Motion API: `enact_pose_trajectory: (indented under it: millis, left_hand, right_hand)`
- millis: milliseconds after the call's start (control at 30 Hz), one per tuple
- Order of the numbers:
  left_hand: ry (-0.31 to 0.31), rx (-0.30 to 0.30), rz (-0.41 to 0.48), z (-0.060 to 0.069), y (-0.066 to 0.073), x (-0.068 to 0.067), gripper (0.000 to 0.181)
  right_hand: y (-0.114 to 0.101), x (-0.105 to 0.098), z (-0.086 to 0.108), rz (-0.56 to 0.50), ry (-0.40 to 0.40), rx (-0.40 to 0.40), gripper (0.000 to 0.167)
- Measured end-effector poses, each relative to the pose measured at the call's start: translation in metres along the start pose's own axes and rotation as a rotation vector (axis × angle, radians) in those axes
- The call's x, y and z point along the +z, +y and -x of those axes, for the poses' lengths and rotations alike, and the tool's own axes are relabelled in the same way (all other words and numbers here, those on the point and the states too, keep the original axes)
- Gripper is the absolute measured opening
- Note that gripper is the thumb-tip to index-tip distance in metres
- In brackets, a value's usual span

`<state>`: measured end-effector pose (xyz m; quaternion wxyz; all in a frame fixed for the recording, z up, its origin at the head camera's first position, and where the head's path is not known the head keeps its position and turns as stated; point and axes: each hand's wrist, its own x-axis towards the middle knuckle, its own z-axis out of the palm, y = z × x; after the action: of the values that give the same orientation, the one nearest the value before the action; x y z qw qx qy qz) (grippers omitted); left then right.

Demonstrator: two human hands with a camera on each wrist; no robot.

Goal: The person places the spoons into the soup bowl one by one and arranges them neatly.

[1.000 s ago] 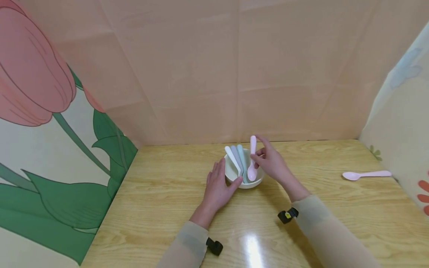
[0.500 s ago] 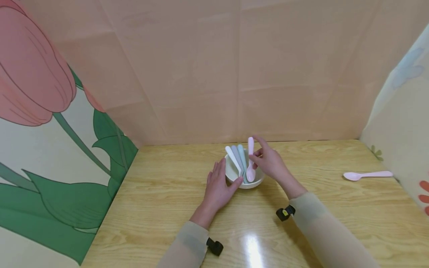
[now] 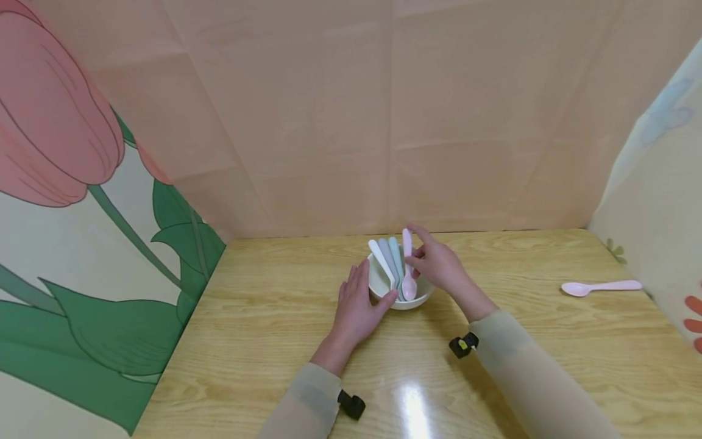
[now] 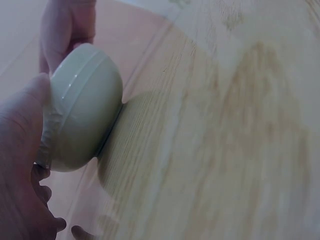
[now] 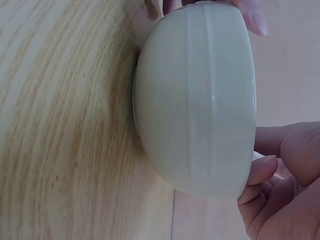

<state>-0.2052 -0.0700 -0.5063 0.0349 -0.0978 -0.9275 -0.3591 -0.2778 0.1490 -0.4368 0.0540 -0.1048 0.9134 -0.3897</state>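
A white bowl (image 3: 421, 300) stands upright on the wooden table, with several spoons leaning in it. My left hand (image 3: 355, 311) holds its left side, the thumb on the near rim and the fingers along the far left; the left wrist view shows the thumb at the rim of the bowl (image 4: 85, 115). My right hand (image 3: 441, 265) pinches a pink spoon (image 3: 408, 288) by its handle, its scoop down inside the bowl. Left of it lean a light teal spoon (image 3: 396, 251), a grey-blue spoon (image 3: 385, 249) and a white spoon (image 3: 379, 255). In the right wrist view, the bowl (image 5: 200, 100) hides the spoons' scoops.
A second pink spoon (image 3: 600, 286) lies on the table (image 3: 263, 317) at the right, near the side wall. A plain pinkish backdrop (image 3: 307, 122) rises behind the table. Printed panels with flowers border both sides.
My right hand has moved slightly left and down with the pink spoon, bringing it closer to the teal spoon. The left hand and bowl have stayed in place.
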Motion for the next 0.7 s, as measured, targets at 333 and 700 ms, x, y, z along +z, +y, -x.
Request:
enact_pose_trajectory:
  millis: [333, 700]
  left_hand:
    - [0.005, -0.001, 0.001, 0.0001, -0.0001, 0.0007, 0.107]
    - [0.009, 0.003, 0.001, -0.0007, -0.0009, 0.0012, 0.107]
  right_hand:
    - [-0.0011, -0.0016, -0.0027, 0.009, -0.040, 0.004, 0.082]
    - [-0.0052, -0.0017, -0.0044, 0.040, -0.073, 0.020, 0.077]
